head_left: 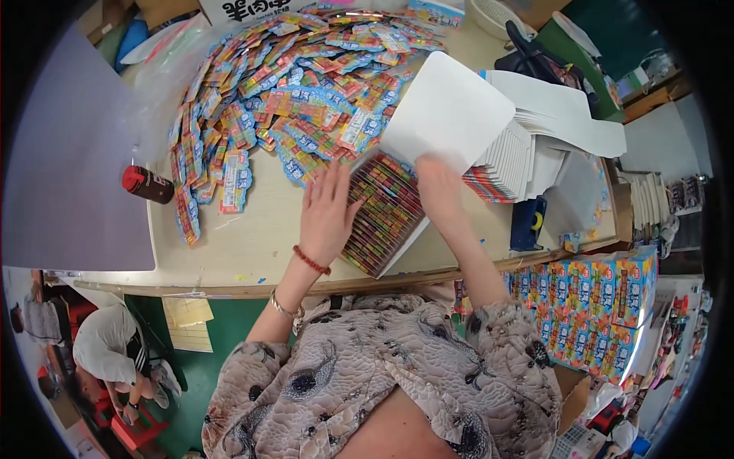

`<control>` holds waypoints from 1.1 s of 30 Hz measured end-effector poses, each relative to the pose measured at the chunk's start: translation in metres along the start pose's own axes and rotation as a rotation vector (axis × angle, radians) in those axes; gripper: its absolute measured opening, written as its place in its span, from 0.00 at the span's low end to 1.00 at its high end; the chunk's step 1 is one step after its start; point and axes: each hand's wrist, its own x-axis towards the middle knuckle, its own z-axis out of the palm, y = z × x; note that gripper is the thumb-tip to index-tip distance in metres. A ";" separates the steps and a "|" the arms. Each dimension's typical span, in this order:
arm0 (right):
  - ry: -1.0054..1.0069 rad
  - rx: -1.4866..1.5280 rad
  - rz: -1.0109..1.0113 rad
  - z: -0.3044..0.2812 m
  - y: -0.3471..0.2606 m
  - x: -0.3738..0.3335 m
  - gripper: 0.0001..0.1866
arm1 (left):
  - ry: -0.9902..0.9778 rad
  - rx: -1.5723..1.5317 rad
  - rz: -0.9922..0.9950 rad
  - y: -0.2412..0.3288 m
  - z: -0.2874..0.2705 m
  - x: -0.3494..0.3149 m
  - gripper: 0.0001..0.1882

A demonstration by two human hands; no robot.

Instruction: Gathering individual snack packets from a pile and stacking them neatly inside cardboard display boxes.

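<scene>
The left hand lies flat, fingers spread wide and gripping nothing, its palm pressing the left edge of a shallow box packed with rows of small multicoloured packets. The box sits on the table at the near middle, tilted diagonally. The right hand rests at the box's far right corner, touching the white flap that stands up from it; whether those fingers pinch the flap or only push it cannot be told. Judgement: the box is thin card, light and bendy, and the packets look loose and slick, so it would handle best supported under the base or by two opposite edges, kept level. Far left of the box spreads a big heap of flat packets, orange, blue and yellow. To the right stands a stack of folded white cartons. A dark bottle with a red cap lies at the table's left. Near right, below the table edge, sit bright blue-and-orange printed boxes.
</scene>
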 end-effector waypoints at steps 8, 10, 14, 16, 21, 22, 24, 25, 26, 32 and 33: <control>-0.139 -0.224 -0.168 0.030 -0.012 0.013 0.06 | 0.027 -0.429 -0.325 -0.026 -0.005 -0.052 0.27; -0.157 -0.200 -0.179 0.020 -0.007 0.017 0.05 | -0.066 -0.478 -0.461 -0.028 -0.007 -0.053 0.25; -0.243 -0.220 -0.225 0.005 -0.013 0.025 0.06 | 0.053 -0.574 -0.422 -0.040 -0.002 -0.056 0.22; -0.144 -0.124 -0.370 -0.007 -0.025 0.036 0.07 | 0.121 -0.616 -0.371 -0.044 -0.001 -0.054 0.21; -0.047 -0.043 -0.774 0.023 -0.028 0.086 0.08 | -0.060 -0.479 -0.423 -0.049 -0.011 -0.037 0.21; -0.095 -0.088 -0.866 0.029 -0.029 0.094 0.07 | -0.057 -0.475 -0.431 -0.052 -0.008 -0.037 0.21; -0.144 -0.129 -0.960 0.038 -0.024 0.099 0.07 | 0.159 -0.533 -0.236 -0.057 0.002 -0.038 0.20; -0.129 -0.119 -1.023 0.039 -0.020 0.098 0.06 | 0.161 -0.531 -0.244 -0.057 0.003 -0.035 0.20; -0.115 -0.109 -1.084 0.040 -0.016 0.098 0.06 | 0.205 -0.651 -0.290 -0.055 0.005 -0.030 0.18; -0.070 -0.261 -1.188 0.038 -0.014 0.084 0.04 | -0.130 -1.109 -0.674 -0.095 0.020 -0.001 0.28; -0.072 -0.263 -1.182 0.039 -0.012 0.083 0.04 | -0.332 -1.029 -0.679 -0.100 0.021 0.001 0.30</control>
